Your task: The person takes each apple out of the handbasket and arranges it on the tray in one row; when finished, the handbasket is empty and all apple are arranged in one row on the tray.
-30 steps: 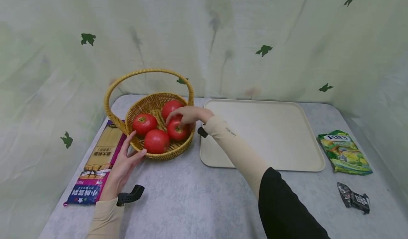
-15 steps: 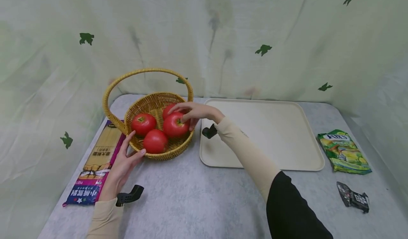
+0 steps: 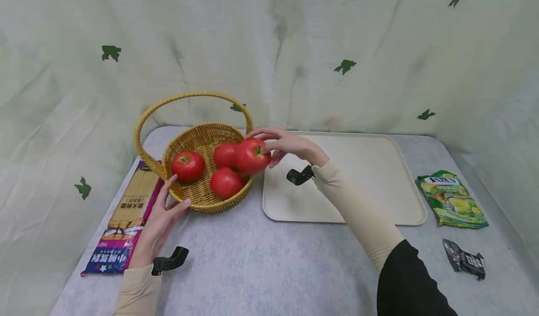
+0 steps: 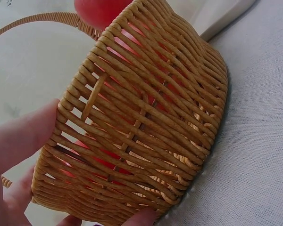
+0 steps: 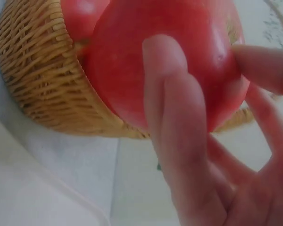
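"Red fruit (image 3: pixel 248 159), the one in hand: where is it?"

"At the basket (image 3: pixel 216 207), over the three o'clock side of its rim. The right hand (image 3: pixel 292 145) grips it, coming in from three o'clock, with fingers and thumb set about its skin. Whether the fruit touches the rim, I can't tell."

"And the left hand (image 3: pixel 162 217)?"

"At the basket's eight o'clock side, holding it. Its fingers spread round the outer wall, and in the left wrist view one fingertip touches the rim."

"What sits inside?"

"Three other fruits: one at nine o'clock (image 3: pixel 188 166), one at two o'clock (image 3: pixel 225 155), partly hidden by the gripped one, and one at four o'clock (image 3: pixel 226 183). The woven handle (image 3: pixel 198 94) arches above, towards twelve."

"What lies around it?"

"A pale tray (image 3: pixel 341 185) at three o'clock from the basket, just beside it, partly under the right forearm (image 3: pixel 358 208). A long pasta packet (image 3: pixel 120 224) runs along the eight o'clock side, partly behind the left hand."

"Anything farther off?"

"Past the tray's three o'clock edge, a green FOX'S bag (image 3: pixel 455 201); a small black wrapped packet (image 3: pixel 465 260) lies at six o'clock from that bag."
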The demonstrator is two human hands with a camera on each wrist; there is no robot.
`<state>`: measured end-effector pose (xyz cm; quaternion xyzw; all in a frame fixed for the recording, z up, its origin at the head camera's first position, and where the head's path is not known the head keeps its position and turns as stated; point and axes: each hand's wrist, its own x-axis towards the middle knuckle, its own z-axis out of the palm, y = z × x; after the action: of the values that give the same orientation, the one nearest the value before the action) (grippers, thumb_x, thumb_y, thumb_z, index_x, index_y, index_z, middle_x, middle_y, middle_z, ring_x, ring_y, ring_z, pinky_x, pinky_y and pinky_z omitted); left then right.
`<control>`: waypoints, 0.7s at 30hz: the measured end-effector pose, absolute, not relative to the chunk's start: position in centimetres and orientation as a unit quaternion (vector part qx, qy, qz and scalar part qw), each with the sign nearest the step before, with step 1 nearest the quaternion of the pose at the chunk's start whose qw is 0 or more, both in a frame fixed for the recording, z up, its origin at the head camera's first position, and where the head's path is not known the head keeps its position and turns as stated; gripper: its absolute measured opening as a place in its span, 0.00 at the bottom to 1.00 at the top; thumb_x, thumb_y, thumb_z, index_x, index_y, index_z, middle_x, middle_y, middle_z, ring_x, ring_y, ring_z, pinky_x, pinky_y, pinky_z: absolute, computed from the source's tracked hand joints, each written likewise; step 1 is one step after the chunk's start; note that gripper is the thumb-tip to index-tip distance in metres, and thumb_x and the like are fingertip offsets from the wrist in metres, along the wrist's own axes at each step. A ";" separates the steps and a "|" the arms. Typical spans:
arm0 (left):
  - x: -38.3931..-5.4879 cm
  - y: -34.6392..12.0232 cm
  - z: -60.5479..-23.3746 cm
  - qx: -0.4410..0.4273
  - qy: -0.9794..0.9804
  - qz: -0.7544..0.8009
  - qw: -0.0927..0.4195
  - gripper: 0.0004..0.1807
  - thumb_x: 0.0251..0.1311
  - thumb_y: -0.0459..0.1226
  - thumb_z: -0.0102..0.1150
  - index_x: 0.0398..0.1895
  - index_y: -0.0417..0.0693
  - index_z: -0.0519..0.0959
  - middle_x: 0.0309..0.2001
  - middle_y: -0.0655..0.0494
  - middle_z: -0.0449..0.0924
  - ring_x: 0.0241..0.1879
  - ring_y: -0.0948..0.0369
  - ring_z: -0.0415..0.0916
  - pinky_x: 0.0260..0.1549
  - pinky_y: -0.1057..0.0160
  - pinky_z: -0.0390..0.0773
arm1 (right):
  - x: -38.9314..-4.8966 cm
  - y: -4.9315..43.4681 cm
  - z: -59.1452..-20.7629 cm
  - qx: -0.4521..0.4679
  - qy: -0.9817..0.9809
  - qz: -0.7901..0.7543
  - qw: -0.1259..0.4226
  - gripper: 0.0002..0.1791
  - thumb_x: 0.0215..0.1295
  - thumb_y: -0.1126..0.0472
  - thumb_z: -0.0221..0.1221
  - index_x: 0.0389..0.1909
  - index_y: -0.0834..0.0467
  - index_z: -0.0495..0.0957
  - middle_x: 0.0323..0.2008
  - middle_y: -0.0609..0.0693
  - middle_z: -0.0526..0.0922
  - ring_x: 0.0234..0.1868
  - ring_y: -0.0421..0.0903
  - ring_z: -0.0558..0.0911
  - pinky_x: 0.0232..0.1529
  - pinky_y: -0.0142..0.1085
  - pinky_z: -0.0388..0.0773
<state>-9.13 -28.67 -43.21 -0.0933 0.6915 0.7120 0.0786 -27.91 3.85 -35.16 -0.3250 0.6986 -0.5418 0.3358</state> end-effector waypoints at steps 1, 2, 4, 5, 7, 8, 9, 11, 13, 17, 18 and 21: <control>-9.1 -28.7 -43.2 -0.093 0.691 0.712 0.079 0.43 0.67 0.38 0.56 0.75 0.73 0.41 0.74 0.54 0.19 0.71 0.40 0.38 0.64 0.48 0.54 | -27.9 4.4 -35.1 -0.321 0.700 -0.545 0.332 0.23 0.66 0.61 0.55 0.63 0.49 0.69 0.60 0.50 0.70 0.25 0.57 0.81 0.34 0.50 0.83; -9.1 -28.7 -43.2 -0.092 0.691 0.712 0.079 0.43 0.67 0.38 0.56 0.75 0.73 0.41 0.74 0.53 0.19 0.71 0.40 0.37 0.63 0.49 0.55 | -27.9 4.9 -35.1 -0.317 0.701 -0.547 0.330 0.23 0.67 0.61 0.55 0.63 0.49 0.69 0.60 0.50 0.70 0.26 0.58 0.81 0.34 0.49 0.83; -9.1 -28.7 -43.2 -0.091 0.690 0.714 0.080 0.43 0.67 0.38 0.56 0.75 0.72 0.41 0.74 0.53 0.19 0.71 0.40 0.37 0.63 0.50 0.56 | -27.9 6.0 -35.2 -0.304 0.707 -0.551 0.323 0.23 0.67 0.62 0.54 0.63 0.50 0.69 0.60 0.51 0.71 0.26 0.58 0.81 0.33 0.47 0.83; -9.1 -28.7 -43.2 -0.089 0.689 0.715 0.080 0.43 0.67 0.38 0.56 0.75 0.72 0.41 0.74 0.53 0.19 0.71 0.40 0.37 0.63 0.51 0.56 | -27.9 6.5 -35.2 -0.296 0.710 -0.553 0.321 0.24 0.66 0.62 0.54 0.63 0.50 0.69 0.60 0.51 0.71 0.26 0.58 0.82 0.32 0.46 0.84; -9.2 -28.6 -43.2 -0.089 0.687 0.717 0.080 0.43 0.67 0.37 0.55 0.76 0.71 0.41 0.74 0.53 0.19 0.71 0.40 0.36 0.62 0.53 0.58 | -27.8 7.6 -35.4 -0.275 0.717 -0.558 0.316 0.24 0.66 0.63 0.55 0.63 0.50 0.69 0.60 0.52 0.70 0.26 0.60 0.82 0.33 0.47 0.84; -9.2 -28.6 -43.2 -0.090 0.686 0.718 0.080 0.43 0.67 0.37 0.55 0.76 0.71 0.41 0.74 0.53 0.19 0.71 0.40 0.36 0.61 0.54 0.59 | -27.7 8.1 -35.5 -0.265 0.720 -0.559 0.314 0.24 0.66 0.63 0.55 0.63 0.50 0.69 0.60 0.53 0.70 0.26 0.60 0.82 0.34 0.47 0.83; -9.3 -28.6 -43.2 -0.091 0.684 0.719 0.080 0.44 0.67 0.37 0.55 0.76 0.71 0.41 0.74 0.54 0.19 0.71 0.39 0.35 0.61 0.55 0.60 | -27.7 8.6 -35.7 -0.255 0.724 -0.560 0.312 0.24 0.66 0.63 0.55 0.63 0.51 0.69 0.61 0.53 0.69 0.27 0.60 0.82 0.34 0.47 0.83; -9.3 -28.7 -43.2 -0.093 0.681 0.721 0.080 0.44 0.67 0.36 0.55 0.76 0.71 0.41 0.74 0.55 0.18 0.71 0.39 0.34 0.61 0.56 0.60 | -27.6 9.6 -36.0 -0.234 0.733 -0.560 0.307 0.25 0.66 0.63 0.55 0.64 0.51 0.69 0.61 0.53 0.69 0.28 0.62 0.82 0.36 0.48 0.83; -9.4 -28.7 -43.2 -0.096 0.679 0.723 0.081 0.44 0.67 0.35 0.55 0.76 0.72 0.41 0.74 0.56 0.17 0.71 0.39 0.33 0.61 0.55 0.59 | -27.5 10.4 -36.4 -0.217 0.741 -0.559 0.303 0.25 0.66 0.63 0.56 0.64 0.50 0.68 0.61 0.54 0.68 0.29 0.64 0.82 0.37 0.48 0.83; -9.5 -28.8 -43.3 -0.102 0.676 0.725 0.084 0.44 0.68 0.34 0.53 0.76 0.72 0.40 0.74 0.57 0.16 0.72 0.40 0.32 0.62 0.51 0.56 | -27.4 11.6 -37.3 -0.197 0.750 -0.560 0.291 0.24 0.66 0.65 0.55 0.63 0.51 0.68 0.59 0.55 0.70 0.26 0.61 0.82 0.35 0.48 0.83; -9.5 -28.8 -43.3 -0.103 0.676 0.725 0.084 0.44 0.68 0.33 0.52 0.76 0.72 0.40 0.74 0.57 0.16 0.72 0.40 0.32 0.62 0.51 0.56 | -27.3 11.7 -37.6 -0.196 0.751 -0.562 0.287 0.24 0.66 0.65 0.55 0.63 0.52 0.68 0.59 0.56 0.70 0.25 0.60 0.82 0.34 0.49 0.83; -9.6 -28.8 -43.3 -0.107 0.676 0.724 0.085 0.44 0.68 0.33 0.52 0.76 0.71 0.39 0.74 0.58 0.16 0.72 0.41 0.32 0.63 0.50 0.56 | -27.2 12.0 -38.4 -0.188 0.754 -0.563 0.280 0.24 0.66 0.66 0.54 0.63 0.53 0.69 0.58 0.57 0.71 0.22 0.54 0.81 0.35 0.54 0.82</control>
<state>-9.60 -28.81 -43.32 -0.1065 0.6760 0.7241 0.0853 -27.24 12.01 -38.39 -0.1879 0.7543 -0.5632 0.2802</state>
